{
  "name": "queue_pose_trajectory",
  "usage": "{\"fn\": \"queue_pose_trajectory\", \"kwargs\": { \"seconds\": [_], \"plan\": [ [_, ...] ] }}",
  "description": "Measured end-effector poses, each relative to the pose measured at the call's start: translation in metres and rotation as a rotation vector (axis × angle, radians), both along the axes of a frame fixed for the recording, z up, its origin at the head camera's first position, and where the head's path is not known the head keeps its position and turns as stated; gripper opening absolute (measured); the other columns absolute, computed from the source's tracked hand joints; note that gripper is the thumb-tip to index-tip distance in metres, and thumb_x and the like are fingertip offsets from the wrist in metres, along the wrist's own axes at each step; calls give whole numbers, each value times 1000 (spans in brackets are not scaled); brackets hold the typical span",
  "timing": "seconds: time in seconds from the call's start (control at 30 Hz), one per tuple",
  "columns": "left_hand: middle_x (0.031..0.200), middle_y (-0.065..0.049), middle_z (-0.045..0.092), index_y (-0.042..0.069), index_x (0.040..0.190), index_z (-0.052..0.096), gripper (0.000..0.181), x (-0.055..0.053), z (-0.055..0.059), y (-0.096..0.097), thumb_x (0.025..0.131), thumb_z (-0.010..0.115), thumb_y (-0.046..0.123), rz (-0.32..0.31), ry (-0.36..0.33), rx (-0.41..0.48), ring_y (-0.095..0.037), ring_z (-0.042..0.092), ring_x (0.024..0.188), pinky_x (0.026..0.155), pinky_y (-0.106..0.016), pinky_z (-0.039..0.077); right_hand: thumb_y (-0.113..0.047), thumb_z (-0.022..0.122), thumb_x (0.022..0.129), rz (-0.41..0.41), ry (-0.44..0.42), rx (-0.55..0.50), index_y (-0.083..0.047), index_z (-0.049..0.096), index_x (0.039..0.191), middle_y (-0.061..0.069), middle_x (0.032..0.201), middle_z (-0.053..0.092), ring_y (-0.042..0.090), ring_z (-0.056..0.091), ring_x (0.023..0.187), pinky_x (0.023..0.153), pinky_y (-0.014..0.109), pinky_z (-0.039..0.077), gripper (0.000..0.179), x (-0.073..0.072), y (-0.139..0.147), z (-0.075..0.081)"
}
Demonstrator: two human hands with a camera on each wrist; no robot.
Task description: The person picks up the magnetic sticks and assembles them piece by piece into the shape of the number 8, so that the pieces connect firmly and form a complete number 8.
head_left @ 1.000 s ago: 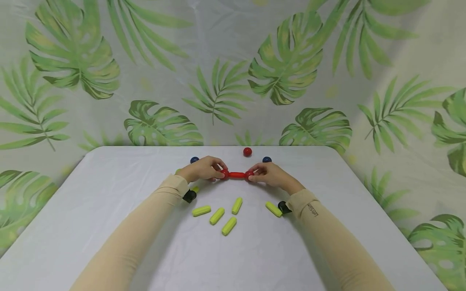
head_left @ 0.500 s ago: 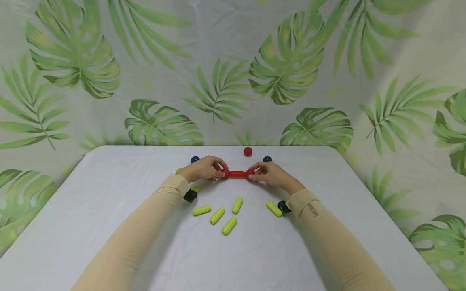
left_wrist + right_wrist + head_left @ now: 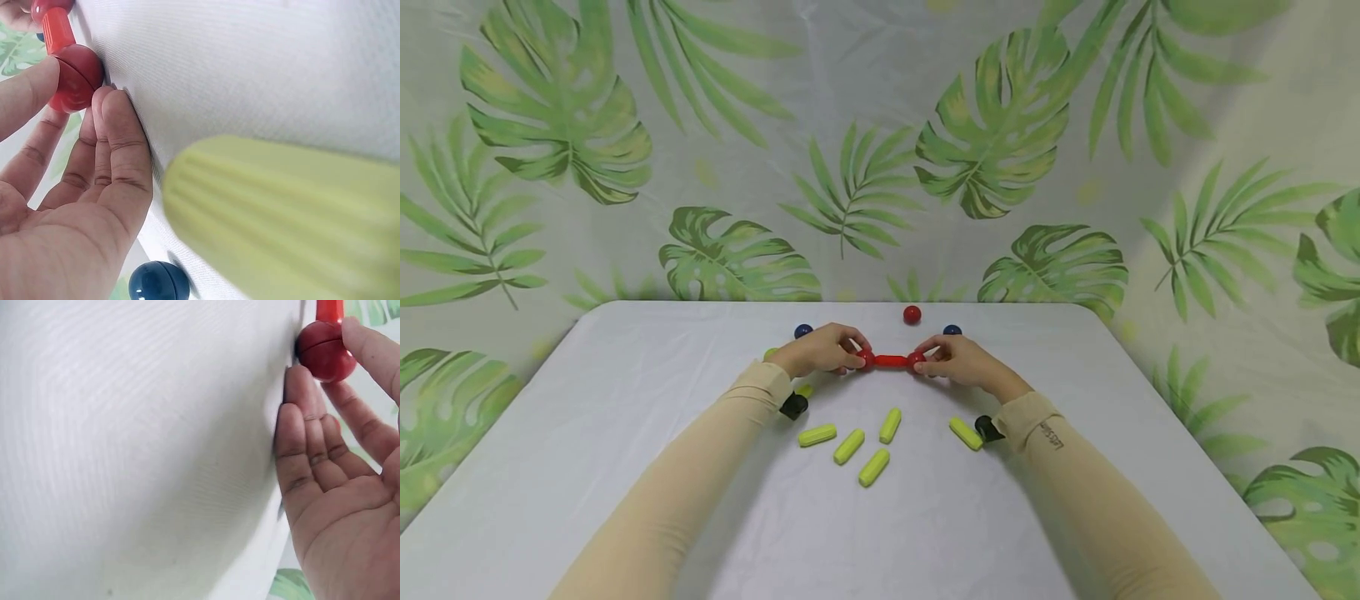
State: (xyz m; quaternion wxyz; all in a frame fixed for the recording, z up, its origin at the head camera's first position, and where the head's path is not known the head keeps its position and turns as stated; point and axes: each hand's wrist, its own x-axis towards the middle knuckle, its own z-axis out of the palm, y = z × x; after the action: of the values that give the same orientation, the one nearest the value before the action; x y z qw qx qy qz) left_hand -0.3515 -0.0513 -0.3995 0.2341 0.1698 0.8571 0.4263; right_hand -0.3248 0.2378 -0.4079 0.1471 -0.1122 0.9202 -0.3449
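A red stick (image 3: 891, 361) lies between two red balls on the white table, its ends meeting them. My left hand (image 3: 822, 348) pinches the left red ball (image 3: 78, 75) with thumb and fingers. On the other side, my right hand (image 3: 962, 364) pinches the right red ball (image 3: 325, 353) between thumb and fingertips. Both hands' lower fingers rest along the tabletop. In the left wrist view a yellow-green stick (image 3: 281, 212) looms close to the camera, below the left hand's wrist.
Behind the hands sit a lone red ball (image 3: 912, 314), a blue ball (image 3: 803, 331) at left and another blue ball (image 3: 952, 330) at right. Several yellow-green sticks (image 3: 848, 447) lie nearer me. A leaf-patterned cloth (image 3: 850, 192) hangs behind the table (image 3: 880, 533).
Both hands keep their grip on the red balls and stay nearly in place. The whole head view shifts by only a few pixels.
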Motion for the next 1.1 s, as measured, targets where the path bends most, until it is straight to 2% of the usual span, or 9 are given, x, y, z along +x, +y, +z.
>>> {"fn": "queue_pose_trajectory", "kwargs": {
  "seconds": [0.13,0.27,0.47,0.77,1.1],
  "plan": [
    [114,-10,62,9,132,69,29,-1,-1,0,104,71,12,1,1,-5,-13,59,81,73,-22,52,-39,73,103,-20,11,31,-11,66,137,11,109,76,20,69,92,78,28,53,44,3,4,3],
    [113,-10,63,10,132,69,29,0,-1,0,104,71,13,-5,11,-8,-13,59,81,74,-23,52,-39,72,103,-73,33,71,-12,68,134,10,104,76,21,68,88,75,28,53,42,10,4,8],
    [112,-10,63,10,132,69,29,1,0,-2,103,72,13,-12,12,0,-14,59,81,74,-23,53,-40,71,103,-123,36,96,-13,70,132,10,106,75,24,67,94,78,29,51,40,20,1,18],
    [107,-8,63,9,131,69,28,0,1,-2,103,72,13,-18,4,11,-14,59,79,73,-24,52,-34,73,103,-72,48,69,-11,71,128,14,109,77,28,71,97,77,29,53,34,42,-10,34],
    [109,-9,63,8,132,68,29,0,-1,-2,103,71,13,-19,3,11,-13,59,78,73,-23,52,-33,74,103,-13,-2,71,-11,71,128,9,98,76,27,70,90,77,30,55,33,65,-30,41]
  ]
}}
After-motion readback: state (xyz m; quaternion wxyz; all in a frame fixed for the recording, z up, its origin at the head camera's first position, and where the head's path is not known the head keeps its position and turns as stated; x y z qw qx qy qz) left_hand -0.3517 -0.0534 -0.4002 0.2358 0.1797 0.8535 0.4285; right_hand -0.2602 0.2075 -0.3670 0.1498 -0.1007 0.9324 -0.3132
